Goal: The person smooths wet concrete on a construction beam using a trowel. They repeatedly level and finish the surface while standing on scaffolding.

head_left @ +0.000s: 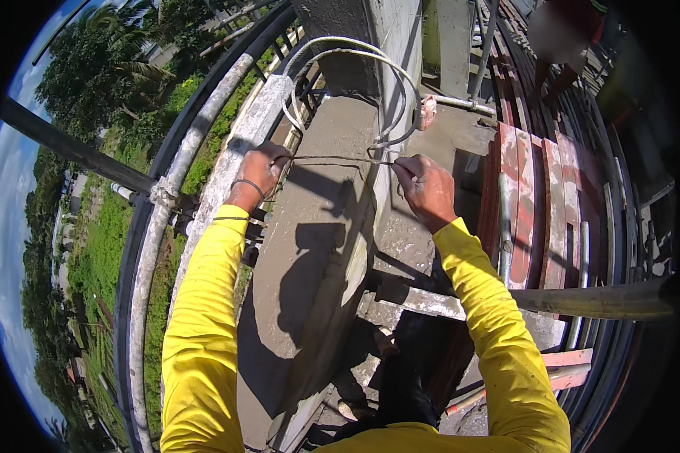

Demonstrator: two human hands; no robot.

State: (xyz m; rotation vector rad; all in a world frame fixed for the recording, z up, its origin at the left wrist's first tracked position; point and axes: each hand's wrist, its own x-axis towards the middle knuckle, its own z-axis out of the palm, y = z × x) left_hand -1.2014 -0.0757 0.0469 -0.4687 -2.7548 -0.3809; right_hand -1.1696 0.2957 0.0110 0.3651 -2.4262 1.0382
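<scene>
A thin dark cord or wire (329, 159) runs nearly straight between my two hands, just above a low wall's smooth grey mortar top (302, 215). My left hand (258, 177), a dark band at its wrist, pinches one end at the wall's left edge. On the right side, my right hand (428, 190) pinches the other end between thumb and fingers. Beyond the cord, a pale looped cable or hose (345, 47) lies against the concrete column (338, 45) at the wall's far end. Whether the cord touches the mortar, I cannot tell.
Metal railing pipes (147, 317) run along the left, with greenery far below. Stacked reddish boards (533, 204) and long pipes lie on the right. A dark pole (593, 300) crosses near my right forearm. A person (563, 45) is at the far right.
</scene>
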